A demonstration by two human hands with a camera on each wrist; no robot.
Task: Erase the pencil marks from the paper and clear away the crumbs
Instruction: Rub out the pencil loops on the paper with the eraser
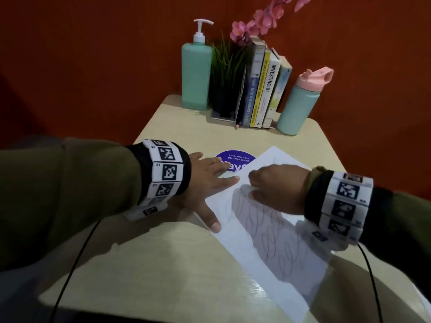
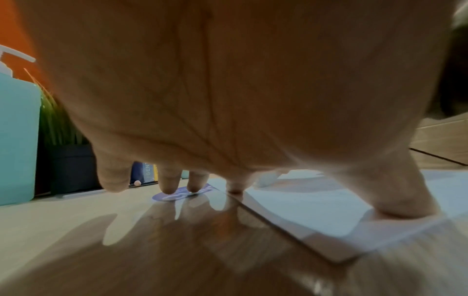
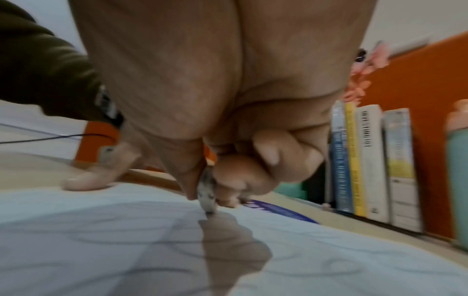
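Note:
A white sheet of paper (image 1: 270, 231) covered in looping pencil marks (image 1: 268, 229) lies at an angle on the beige table (image 1: 163, 264). My left hand (image 1: 210, 183) lies flat with its fingers spread, thumb (image 2: 395, 200) and forefinger pressing the sheet's left edge. My right hand (image 1: 275, 185) is over the upper part of the sheet (image 3: 126, 240) and pinches a small grey, smudged eraser (image 3: 206, 198) between thumb and fingers. The eraser's tip touches the paper. In the head view the eraser is hidden under the hand.
At the table's back stand a teal pump bottle (image 1: 196, 75), a potted grass plant (image 1: 227, 73), a row of books (image 1: 263, 89) and a teal flask with a pink lid (image 1: 300, 103). A purple round sticker (image 1: 235, 160) lies by the left fingers. A pencil (image 1: 240, 101) leans against the books.

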